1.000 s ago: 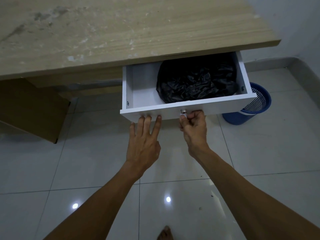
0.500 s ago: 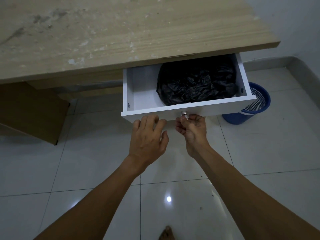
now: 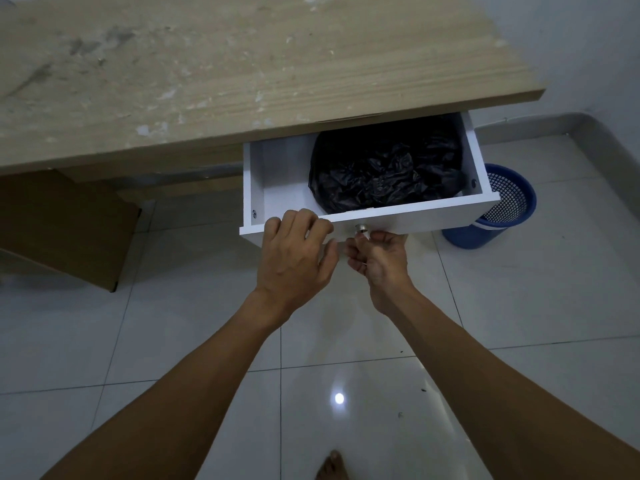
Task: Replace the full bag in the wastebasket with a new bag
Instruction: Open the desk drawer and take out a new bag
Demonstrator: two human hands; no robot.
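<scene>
Our left hand (image 3: 294, 251) has risen to the drawer (image 3: 433, 221) rim, fingers curled, grip unclear. Our right hand (image 3: 379, 258) pinches the knob (image 3: 361, 229). We count one black bag (image 3: 384, 171) and one wastebasket (image 3: 485, 233).

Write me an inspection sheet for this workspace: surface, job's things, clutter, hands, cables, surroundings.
Surface: desk top, wood grain, scuffed with pale flecks.
Job's things: white drawer pulled open under the desk top; crumpled black bag inside, toward its right side; blue wastebasket on the floor right of the drawer, partly hidden behind it, mesh wall showing.
Clutter: a few dark specks on the floor tiles.
Hands: left hand, fingers curled at the drawer front's top edge, grip unclear; right hand pinches the knob on the drawer front.
Cables: nothing seen.
Surroundings: glossy white floor tiles, white wall, brown desk side panel at left, a bare foot at the bottom edge.
</scene>
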